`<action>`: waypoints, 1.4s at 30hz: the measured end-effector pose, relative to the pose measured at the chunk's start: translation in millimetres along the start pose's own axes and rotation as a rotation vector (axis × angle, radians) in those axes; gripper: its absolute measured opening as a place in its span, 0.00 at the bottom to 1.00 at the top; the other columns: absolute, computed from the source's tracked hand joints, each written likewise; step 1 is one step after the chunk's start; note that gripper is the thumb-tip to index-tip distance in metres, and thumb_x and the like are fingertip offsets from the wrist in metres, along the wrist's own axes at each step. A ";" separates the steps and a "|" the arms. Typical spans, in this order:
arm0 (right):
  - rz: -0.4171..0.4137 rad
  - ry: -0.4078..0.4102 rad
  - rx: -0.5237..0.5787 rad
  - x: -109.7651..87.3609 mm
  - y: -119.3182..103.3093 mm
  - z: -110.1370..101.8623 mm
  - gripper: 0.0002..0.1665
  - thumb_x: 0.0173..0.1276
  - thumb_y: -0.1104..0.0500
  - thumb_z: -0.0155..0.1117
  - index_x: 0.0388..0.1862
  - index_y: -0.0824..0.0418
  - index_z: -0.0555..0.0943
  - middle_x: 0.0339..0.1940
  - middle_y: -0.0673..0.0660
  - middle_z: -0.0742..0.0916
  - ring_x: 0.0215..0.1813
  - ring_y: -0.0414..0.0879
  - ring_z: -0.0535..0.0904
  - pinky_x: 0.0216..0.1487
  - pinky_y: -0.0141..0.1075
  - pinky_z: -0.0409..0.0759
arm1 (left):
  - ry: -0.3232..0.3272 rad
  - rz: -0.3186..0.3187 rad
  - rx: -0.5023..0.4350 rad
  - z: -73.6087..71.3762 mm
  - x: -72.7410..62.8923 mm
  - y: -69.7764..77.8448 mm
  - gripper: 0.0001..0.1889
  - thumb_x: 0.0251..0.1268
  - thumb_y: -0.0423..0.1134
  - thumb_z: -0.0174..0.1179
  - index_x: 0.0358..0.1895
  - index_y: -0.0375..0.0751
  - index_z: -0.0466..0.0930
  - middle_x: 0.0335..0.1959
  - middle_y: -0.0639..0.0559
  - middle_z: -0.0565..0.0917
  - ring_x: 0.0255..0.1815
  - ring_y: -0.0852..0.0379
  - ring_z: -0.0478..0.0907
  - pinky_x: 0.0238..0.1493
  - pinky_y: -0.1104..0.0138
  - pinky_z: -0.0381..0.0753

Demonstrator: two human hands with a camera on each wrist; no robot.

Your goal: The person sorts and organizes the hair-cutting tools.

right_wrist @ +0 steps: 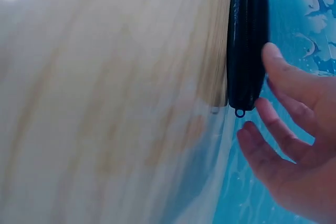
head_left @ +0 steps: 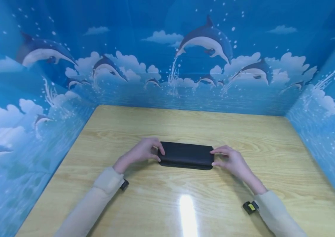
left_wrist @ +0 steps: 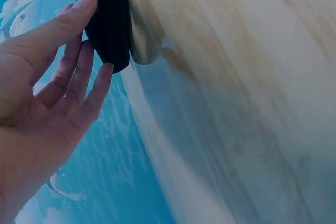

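Observation:
A long black zip wallet (head_left: 186, 155) lies lengthwise across the wooden table, between the two hands. My left hand (head_left: 145, 149) holds its left end, the index finger over the top and the thumb at the near corner. At the other end, my right hand (head_left: 231, 161) has thumb and fingertips around the right edge. In the left wrist view, the thumb (left_wrist: 86, 3) presses on the dark wallet (left_wrist: 110, 19). The right wrist view shows a zip and a small ring (right_wrist: 240, 113) at the wallet's end, close to the right fingertips (right_wrist: 248, 128).
The light wood-grain table (head_left: 143, 204) has a glossy surface with a bright light reflection. Blue dolphin-print sheeting (head_left: 161, 92) walls it at the back and both sides. Each sleeve carries a small black device at the wrist, the right one (head_left: 250, 207) with a yellow patch.

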State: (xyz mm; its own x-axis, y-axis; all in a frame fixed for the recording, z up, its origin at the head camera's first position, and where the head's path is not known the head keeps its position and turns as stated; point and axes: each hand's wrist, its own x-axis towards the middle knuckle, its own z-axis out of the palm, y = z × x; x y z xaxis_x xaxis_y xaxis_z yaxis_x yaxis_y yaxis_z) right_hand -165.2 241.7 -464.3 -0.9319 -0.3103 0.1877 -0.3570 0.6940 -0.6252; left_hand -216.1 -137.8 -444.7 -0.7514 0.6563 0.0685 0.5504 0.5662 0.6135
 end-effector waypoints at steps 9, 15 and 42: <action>0.013 -0.072 -0.100 4.7 -8.4 -2.1 0.23 0.53 0.61 0.83 0.49 0.58 0.88 0.54 0.60 0.84 0.56 0.62 0.81 0.57 0.58 0.78 | -0.041 0.009 0.152 5.2 1.9 6.9 0.15 0.46 0.30 0.79 0.38 0.48 0.87 0.39 0.53 0.81 0.37 0.55 0.77 0.39 0.69 0.77; 0.061 -0.094 -0.036 15.2 -2.5 -14.9 0.15 0.68 0.63 0.70 0.53 0.62 0.86 0.53 0.62 0.86 0.53 0.61 0.83 0.53 0.54 0.83 | -0.052 -0.016 0.143 1.2 6.4 17.3 0.13 0.53 0.39 0.78 0.42 0.47 0.87 0.42 0.53 0.83 0.41 0.54 0.80 0.44 0.64 0.80; 0.070 -0.059 -0.225 45.4 12.4 -8.3 0.04 0.63 0.63 0.74 0.28 0.55 0.89 0.27 0.51 0.90 0.29 0.44 0.85 0.49 0.54 0.79 | -0.217 -0.124 0.364 36.4 48.5 54.1 0.48 0.52 0.55 0.77 0.77 0.54 0.65 0.76 0.43 0.67 0.75 0.42 0.65 0.72 0.49 0.67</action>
State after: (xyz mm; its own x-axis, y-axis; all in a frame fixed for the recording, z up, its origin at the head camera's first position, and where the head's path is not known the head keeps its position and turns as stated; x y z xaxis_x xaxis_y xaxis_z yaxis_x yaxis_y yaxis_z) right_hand -212.4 241.6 -457.2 -0.9518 -0.2895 0.1015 -0.3035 0.8403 -0.4493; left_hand -209.5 -57.2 -436.9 -0.7475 0.6398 -0.1785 0.5823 0.7605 0.2872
